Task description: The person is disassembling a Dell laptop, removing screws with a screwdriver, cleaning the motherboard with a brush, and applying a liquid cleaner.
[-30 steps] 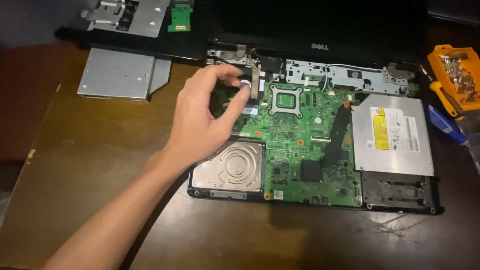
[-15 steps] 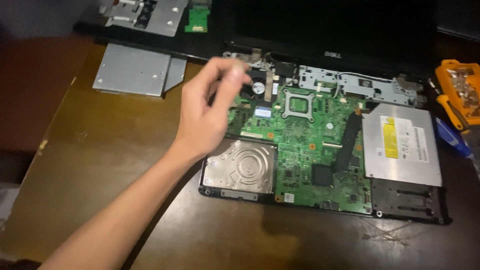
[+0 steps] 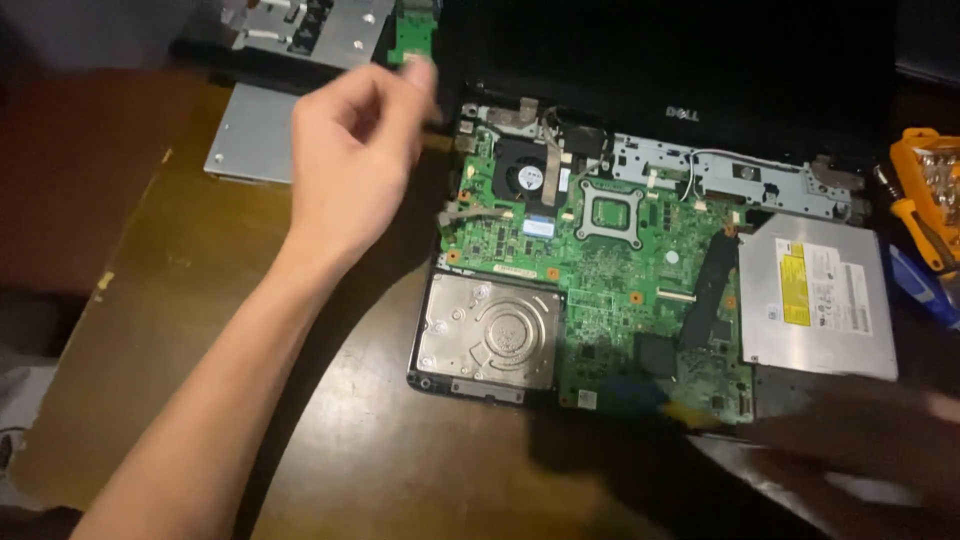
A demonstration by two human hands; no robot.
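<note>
**Left hand raised over the opened laptop**

Your left hand (image 3: 350,160) hovers above the bench (image 3: 200,330), left of the green motherboard (image 3: 600,270), fingers (image 3: 415,85) pinched together; whether they grip anything is too blurred to tell. Your right hand (image 3: 860,430) is a dark blur near the optical drive (image 3: 815,295); its fingers can't be made out. The hard drive (image 3: 490,330) sits at the laptop's front-left corner.

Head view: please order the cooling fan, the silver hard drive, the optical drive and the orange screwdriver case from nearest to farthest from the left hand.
From the left hand:
1. Cooling fan, just to its right on the green board.
2. Silver hard drive, below and right, front corner of the laptop.
3. Optical drive, far right side of the laptop.
4. Orange screwdriver case, at the right edge.
</note>
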